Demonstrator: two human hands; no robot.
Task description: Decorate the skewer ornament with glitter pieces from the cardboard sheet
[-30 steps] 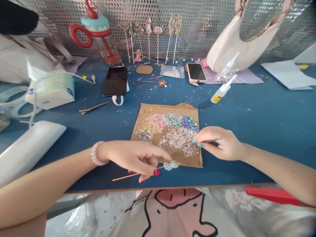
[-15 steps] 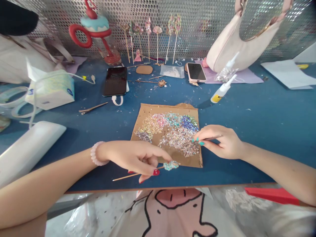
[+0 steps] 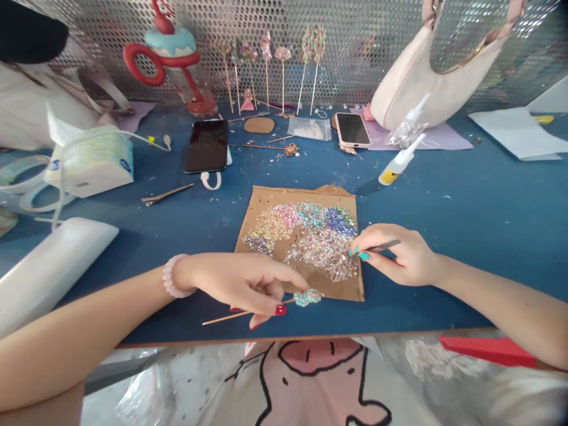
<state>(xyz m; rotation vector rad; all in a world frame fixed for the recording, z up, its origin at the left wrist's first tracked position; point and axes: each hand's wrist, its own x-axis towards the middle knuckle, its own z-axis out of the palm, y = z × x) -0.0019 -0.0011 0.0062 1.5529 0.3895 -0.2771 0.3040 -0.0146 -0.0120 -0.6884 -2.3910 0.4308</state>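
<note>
I see the left hand (image 3: 248, 284) pinching a stick (image 3: 224, 319) near the table edge (image 3: 355, 335); the right hand (image 3: 402, 254) grips a slim tool (image 3: 386, 245) at the cardboard edge (image 3: 360, 287); room rightward.

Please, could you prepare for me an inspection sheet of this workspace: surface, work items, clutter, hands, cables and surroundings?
Surface: blue table, small pale specks scattered on it.
Work items: cardboard sheet with small shiny pieces grouped roughly by color; decorated stick, turquoise head by the sheet's near edge.
Clutter: black phone, pink-edged phone, tissue box, white bottle.
Hands: left hand holds the decorated stick; right hand pinches a thin dark tool at the sheet's right edge; tip contact unclear.
Cables: white cable loops across the tissue box; its connector lies left of the black phone.
Surroundings: perforated metal panel behind; pale handbag at right.
</note>
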